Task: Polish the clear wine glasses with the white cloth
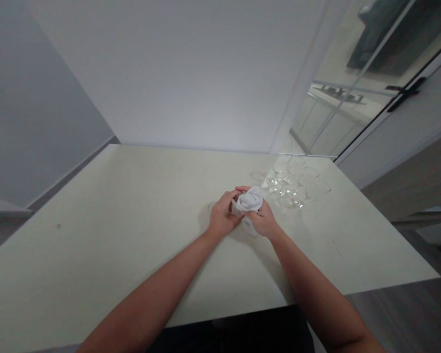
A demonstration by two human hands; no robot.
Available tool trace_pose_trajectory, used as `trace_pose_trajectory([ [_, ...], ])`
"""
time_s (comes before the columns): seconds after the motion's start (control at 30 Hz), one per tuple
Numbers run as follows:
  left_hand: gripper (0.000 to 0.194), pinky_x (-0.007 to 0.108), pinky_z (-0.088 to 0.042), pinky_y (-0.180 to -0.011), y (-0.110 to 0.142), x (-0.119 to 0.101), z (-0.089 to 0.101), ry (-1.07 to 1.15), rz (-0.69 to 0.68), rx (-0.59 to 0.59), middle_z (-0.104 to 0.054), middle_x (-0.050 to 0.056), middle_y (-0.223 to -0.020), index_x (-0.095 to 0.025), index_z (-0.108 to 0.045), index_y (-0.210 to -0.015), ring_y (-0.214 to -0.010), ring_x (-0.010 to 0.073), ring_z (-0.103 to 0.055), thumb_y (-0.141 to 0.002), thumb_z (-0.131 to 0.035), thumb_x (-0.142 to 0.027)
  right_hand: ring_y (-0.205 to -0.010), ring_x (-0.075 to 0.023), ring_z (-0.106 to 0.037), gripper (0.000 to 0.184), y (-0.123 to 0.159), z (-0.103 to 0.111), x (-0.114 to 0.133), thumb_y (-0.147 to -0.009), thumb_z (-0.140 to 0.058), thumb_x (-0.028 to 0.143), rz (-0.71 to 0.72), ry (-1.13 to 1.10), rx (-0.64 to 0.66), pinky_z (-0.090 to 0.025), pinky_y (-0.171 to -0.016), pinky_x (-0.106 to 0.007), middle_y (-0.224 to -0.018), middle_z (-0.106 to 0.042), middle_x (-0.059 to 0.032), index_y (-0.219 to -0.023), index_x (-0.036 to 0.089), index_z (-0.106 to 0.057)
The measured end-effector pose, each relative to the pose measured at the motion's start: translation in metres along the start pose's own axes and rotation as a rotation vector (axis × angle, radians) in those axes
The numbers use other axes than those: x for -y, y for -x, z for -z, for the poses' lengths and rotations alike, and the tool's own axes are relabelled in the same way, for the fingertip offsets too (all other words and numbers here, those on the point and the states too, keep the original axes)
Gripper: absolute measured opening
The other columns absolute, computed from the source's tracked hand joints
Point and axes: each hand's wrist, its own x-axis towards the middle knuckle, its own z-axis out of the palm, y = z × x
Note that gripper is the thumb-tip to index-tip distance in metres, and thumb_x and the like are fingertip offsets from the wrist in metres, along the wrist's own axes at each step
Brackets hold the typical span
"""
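In the head view a bunched white cloth is between my hands above the table, with a loose end hanging below it. My right hand is closed round the cloth, its thumb pressed on the near side. My left hand curls round a clear glass, of which only a faint curved edge shows at the hand's left. The cloth touches the glass; how far it goes in or around cannot be made out. Several clear stemmed glasses are grouped beyond my right hand.
The pale table reaches back to a white wall panel. At the right back are a glass partition and a door with a black handle. The glasses are close to the table's back right corner.
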Motion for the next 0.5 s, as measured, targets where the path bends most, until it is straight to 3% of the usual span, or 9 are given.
trace_pose_trajectory([
  [0.1,0.048,0.021,-0.043,-0.058,0.001,-0.001,-0.001,0.015,0.018,-0.009,-0.06,0.002,-0.095,-0.021,-0.054,-0.117,-0.063,0.01,-0.049,-0.072,-0.07,-0.024,-0.103,-0.0225,-0.064,0.039,0.0,-0.001,-0.003,-0.086,-0.056,0.039,-0.101,-0.118,-0.06,-0.05,-0.09,-0.035,-0.115,-0.067,-0.0075,-0.12,0.02,-0.061],
  [0.27,0.05,0.021,-0.046,-0.058,0.0,0.001,0.0,0.028,-0.011,-0.024,-0.061,0.003,-0.096,-0.02,-0.053,-0.119,-0.063,0.0094,-0.05,-0.073,-0.071,-0.027,-0.102,-0.0266,-0.065,0.046,0.0,-0.002,-0.01,-0.092,-0.042,0.05,-0.182,-0.187,-0.144,-0.053,-0.085,-0.037,-0.108,-0.07,-0.011,-0.118,0.019,-0.063],
  [0.5,0.054,0.018,-0.046,-0.056,-0.004,0.005,0.001,0.021,0.106,-0.066,-0.062,0.002,-0.099,-0.022,-0.053,-0.121,-0.066,0.0094,-0.052,-0.071,-0.073,-0.027,-0.1,-0.0231,-0.065,0.026,-0.001,-0.006,-0.018,-0.083,-0.057,0.037,-0.103,0.028,-0.155,-0.048,-0.095,-0.037,-0.101,-0.072,-0.0058,-0.099,0.019,-0.068],
])
